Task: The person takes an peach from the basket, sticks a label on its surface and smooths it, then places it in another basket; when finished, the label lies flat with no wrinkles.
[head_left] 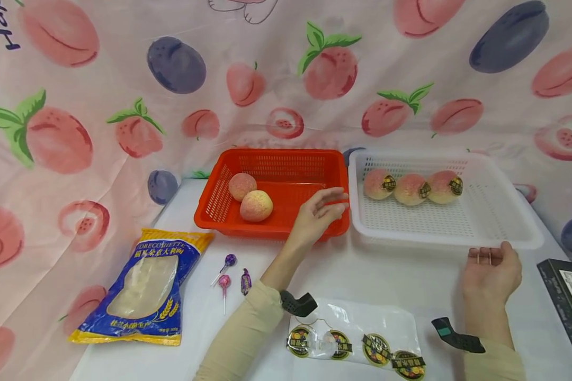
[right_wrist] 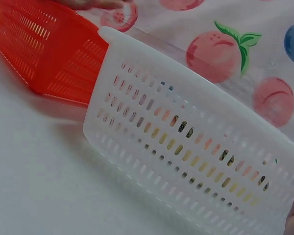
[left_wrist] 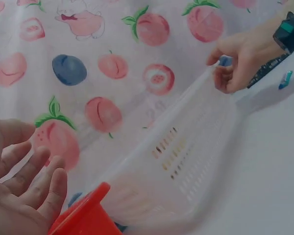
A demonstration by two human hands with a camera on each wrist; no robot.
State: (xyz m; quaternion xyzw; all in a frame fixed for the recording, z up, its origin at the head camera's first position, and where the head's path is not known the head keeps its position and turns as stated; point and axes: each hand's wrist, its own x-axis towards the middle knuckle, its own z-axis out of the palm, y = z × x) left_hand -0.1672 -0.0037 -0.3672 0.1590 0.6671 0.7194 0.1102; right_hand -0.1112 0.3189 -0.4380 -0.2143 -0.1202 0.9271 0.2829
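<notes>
My left hand (head_left: pixel 316 214) hovers over the right end of the red plastic basket (head_left: pixel 248 228), its fingers loosely bent with nothing in them. Two peaches (head_left: pixel 256 206) without stickers lie in that basket's left half. To the right stands a white perforated basket (head_left: pixel 434 241) with three peaches (head_left: pixel 411 189) along its far side, each bearing a black and gold sticker. My right hand (head_left: pixel 493 272) grips the white basket's near right rim; the left wrist view shows its fingers (left_wrist: pixel 223 78) curled at the corner.
A clear sheet of round black and gold stickers (head_left: pixel 375 349) lies in front. Two lollipops (head_left: pixel 224 281) and a purple wrapped candy (head_left: pixel 246 281) sit left of my left arm, beside a blue and yellow pasta bag (head_left: pixel 143 288). A black box (head_left: pixel 569 301) stands at the right edge.
</notes>
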